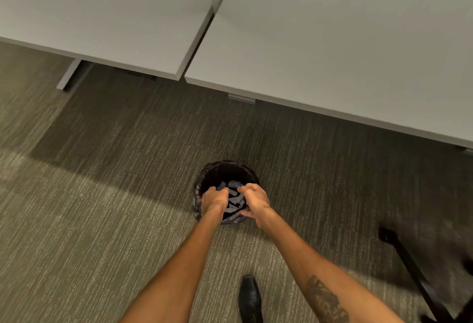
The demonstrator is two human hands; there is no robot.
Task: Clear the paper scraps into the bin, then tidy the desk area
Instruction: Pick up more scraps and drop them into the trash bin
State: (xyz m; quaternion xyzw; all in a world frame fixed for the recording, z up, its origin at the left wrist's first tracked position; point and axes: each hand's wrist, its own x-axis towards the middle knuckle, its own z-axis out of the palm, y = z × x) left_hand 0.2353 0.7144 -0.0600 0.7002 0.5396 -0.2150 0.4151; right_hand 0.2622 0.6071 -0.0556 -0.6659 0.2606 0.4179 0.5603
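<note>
A small round bin (204,176) with a black liner stands on the carpet in front of the desks. Several grey paper scraps (234,198) lie inside it. Both my hands hover over the bin's opening, side by side. My left hand (214,198) has its fingers curled into a loose fist, and nothing shows in it. My right hand (256,199) has curled fingers too, with the thumb held apart near the bin's near rim. Whether it grips a scrap or the liner is hidden.
Two grey desktops (345,48) meet at a seam above the bin, with desk legs (69,77) under the left one. My black shoe (249,299) is on the carpet near the bottom edge. A black chair base (409,266) reaches in at lower right.
</note>
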